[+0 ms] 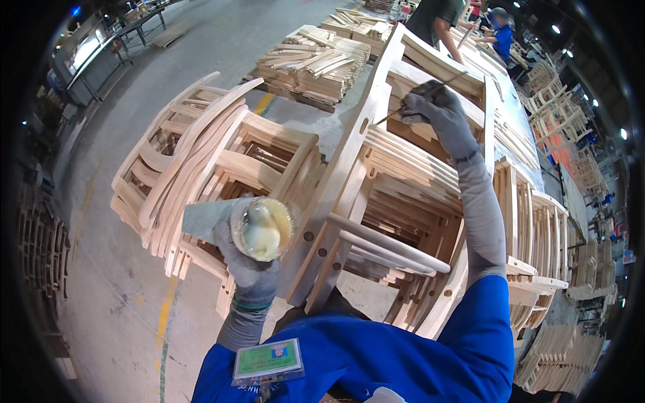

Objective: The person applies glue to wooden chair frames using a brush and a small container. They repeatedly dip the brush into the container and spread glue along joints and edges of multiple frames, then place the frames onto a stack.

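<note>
My left hand (250, 269), in a grey glove, holds a small round cup (262, 228) of pale yellowish glue at chest height. My right hand (437, 111), also gloved, is stretched out and grips a thin stick (393, 115) whose tip touches the upper part of an unfinished wooden chair frame (349, 168). The frame leans in front of me, with round holes along its side rail and two round rungs (390, 243) across it. A badge (267, 361) hangs on my blue shirt.
A stack of bare chair frames (201, 154) stands on the concrete floor at left. More frames (531, 221) line the right side. Pallets of curved wooden parts (316, 64) lie behind. Two other people (500, 30) work at the far top.
</note>
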`<state>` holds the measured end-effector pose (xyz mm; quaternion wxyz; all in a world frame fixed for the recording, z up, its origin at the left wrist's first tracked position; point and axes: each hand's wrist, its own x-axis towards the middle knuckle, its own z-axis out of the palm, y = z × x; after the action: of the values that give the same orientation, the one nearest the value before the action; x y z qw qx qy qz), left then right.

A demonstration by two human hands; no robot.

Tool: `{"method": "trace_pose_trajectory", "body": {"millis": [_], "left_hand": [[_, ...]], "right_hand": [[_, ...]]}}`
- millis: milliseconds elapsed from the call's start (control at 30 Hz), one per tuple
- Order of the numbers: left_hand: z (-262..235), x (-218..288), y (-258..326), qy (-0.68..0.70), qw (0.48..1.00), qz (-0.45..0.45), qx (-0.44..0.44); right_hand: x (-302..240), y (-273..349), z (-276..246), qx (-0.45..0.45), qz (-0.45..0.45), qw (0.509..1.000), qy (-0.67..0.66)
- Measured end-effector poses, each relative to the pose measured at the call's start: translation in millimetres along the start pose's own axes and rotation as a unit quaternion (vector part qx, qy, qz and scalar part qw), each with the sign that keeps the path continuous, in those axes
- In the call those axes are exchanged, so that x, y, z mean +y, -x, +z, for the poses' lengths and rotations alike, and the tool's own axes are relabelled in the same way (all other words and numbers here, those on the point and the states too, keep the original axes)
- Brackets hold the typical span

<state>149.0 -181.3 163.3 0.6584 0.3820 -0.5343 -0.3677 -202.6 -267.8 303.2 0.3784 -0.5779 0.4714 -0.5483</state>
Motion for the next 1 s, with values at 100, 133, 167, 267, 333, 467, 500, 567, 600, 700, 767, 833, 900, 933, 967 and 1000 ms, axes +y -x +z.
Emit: {"method": "trace_pose_trajectory", "body": {"millis": [100,133,167,267,333,467,500,567,600,700,767,833,900,933,967,1000], "left_hand": [[-16.9,-3.3,-0.3,-0.059,0.998,0.004,-0.007],[-21.2,-5.8,0.9,-0.049,0.999,-0.001,-0.002],[-24.1,-8.7,0.7,-0.037,0.999,-0.004,0.003],[-23.9,-9.6,4.2,-0.052,0.999,-0.008,0.004],[-23.8,-14.6,6.2,-0.023,0.999,-0.030,0.010],[-13.2,-4.5,0.2,0.189,0.966,-0.155,0.081],[-10.0,1.5,-3.3,0.230,0.951,-0.183,0.100],[-7.4,8.9,-8.7,0.291,0.923,-0.226,0.112],[-7.4,11.7,-11.1,0.328,0.906,-0.241,0.116],[-11.5,10.2,-9.2,0.284,0.932,-0.206,0.091],[-13.4,0.2,-0.1,0.110,0.977,-0.152,0.097],[0.0,7.5,-9.4,0.200,0.940,-0.220,0.169],[5.9,16.4,-15.0,0.309,0.896,-0.256,0.191],[3.6,19.9,-13.2,0.315,0.907,-0.231,0.159],[2.2,20.9,-14.4,0.329,0.907,-0.224,0.138],[2.6,22.3,-14.7,0.346,0.906,-0.219,0.111]], "right_hand": [[21.5,-27.6,-1.4,-0.045,0.040,0.998,-0.017],[27.9,-32.1,-0.4,-0.042,0.037,0.998,-0.020],[32.4,-36.7,-1.7,-0.041,0.035,0.998,-0.016],[45.3,-42.8,0.9,-0.033,0.057,0.998,-0.019],[49.5,-44.9,6.1,-0.037,0.080,0.996,-0.019],[51.5,-40.9,11.3,0.013,0.045,0.998,0.048],[51.2,-39.7,12.1,0.032,0.023,0.997,0.072],[51.2,-25.2,11.9,-0.032,-0.057,0.989,0.131],[48.1,-15.9,13.5,-0.062,-0.098,0.980,0.160],[39.8,-1.8,24.1,-0.108,-0.163,0.932,0.304],[35.6,-6.0,24.6,-0.084,-0.141,0.957,0.239],[47.5,-16.6,8.5,-0.047,-0.112,0.970,0.211],[56.3,-14.1,9.0,-0.047,-0.140,0.974,0.173],[51.3,-7.7,16.4,-0.058,-0.127,0.970,0.199],[48.9,-5.5,23.2,-0.070,-0.113,0.965,0.225],[52.0,-3.2,25.1,-0.069,-0.153,0.950,0.263]]}}
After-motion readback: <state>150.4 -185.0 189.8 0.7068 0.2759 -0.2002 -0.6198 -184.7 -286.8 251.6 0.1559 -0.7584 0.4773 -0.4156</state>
